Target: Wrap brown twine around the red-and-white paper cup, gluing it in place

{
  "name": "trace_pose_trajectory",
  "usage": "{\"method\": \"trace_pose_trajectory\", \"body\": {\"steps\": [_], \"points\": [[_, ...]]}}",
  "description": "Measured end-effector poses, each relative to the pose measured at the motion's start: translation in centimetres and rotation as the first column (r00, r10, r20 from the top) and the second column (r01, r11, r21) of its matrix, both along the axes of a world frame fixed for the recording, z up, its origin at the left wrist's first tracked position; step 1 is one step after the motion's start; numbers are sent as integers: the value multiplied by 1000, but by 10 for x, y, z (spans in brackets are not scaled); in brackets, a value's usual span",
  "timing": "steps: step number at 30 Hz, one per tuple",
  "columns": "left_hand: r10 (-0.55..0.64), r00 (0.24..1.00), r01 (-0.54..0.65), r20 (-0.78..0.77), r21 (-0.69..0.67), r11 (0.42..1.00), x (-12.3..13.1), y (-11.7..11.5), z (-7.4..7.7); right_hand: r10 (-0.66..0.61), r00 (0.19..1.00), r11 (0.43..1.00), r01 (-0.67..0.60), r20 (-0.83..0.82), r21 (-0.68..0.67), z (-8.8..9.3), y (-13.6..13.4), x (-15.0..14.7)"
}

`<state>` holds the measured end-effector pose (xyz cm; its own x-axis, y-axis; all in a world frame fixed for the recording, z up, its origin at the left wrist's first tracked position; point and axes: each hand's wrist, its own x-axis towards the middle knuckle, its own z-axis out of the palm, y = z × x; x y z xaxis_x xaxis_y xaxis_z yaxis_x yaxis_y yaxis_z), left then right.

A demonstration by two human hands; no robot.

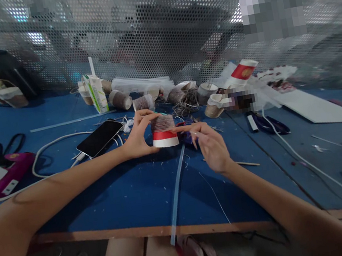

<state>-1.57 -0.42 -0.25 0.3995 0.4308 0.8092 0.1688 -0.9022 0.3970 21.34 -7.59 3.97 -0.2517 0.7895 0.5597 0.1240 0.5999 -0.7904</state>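
Observation:
A paper cup with a red band and white rim stands upside down on the blue table, its upper part wound with brown-grey twine. My left hand grips it from the left, thumb low near the rim and fingers over the top. From the right, the outstretched index finger of my right hand touches the cup near the lower edge of the winding. The other fingers of that hand are curled in, and what they hold, if anything, does not show. Behind my right fingers lies a dark blue-purple object, partly hidden.
A phone with a white cable lies left of my hand. Behind stand a drink carton, several twine-wrapped cups and tangled twine. A clear strip hangs over the front edge. A wooden stick lies at right.

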Motion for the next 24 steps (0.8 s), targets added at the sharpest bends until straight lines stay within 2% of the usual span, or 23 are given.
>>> {"method": "trace_pose_trajectory", "body": {"steps": [4,6,8,10,13,16,19,24], "points": [[16,1000,-16,4,-20,1000,0,-1,0,-140,956,988,150,-260,20,-2,14,5],[29,1000,-29,2,-11,1000,1,-1,0,-182,948,977,204,-261,60,-2,15,7],[48,999,-48,-14,1,999,1,-1,0,-186,975,973,201,-124,118,-1,10,7],[84,996,-83,-42,18,996,2,-2,0,-161,978,973,136,129,189,0,1,4],[144,986,-139,-87,58,989,4,-5,1,-131,879,966,10,458,258,4,-11,-1],[174,980,-165,-100,91,982,5,-7,2,-145,815,962,-17,561,272,7,-15,-4],[175,980,-166,-97,97,981,5,-8,2,-188,829,955,29,527,295,8,-15,-3],[156,983,-150,-101,61,987,4,-7,2,-240,932,895,104,273,434,3,-14,6]]}}
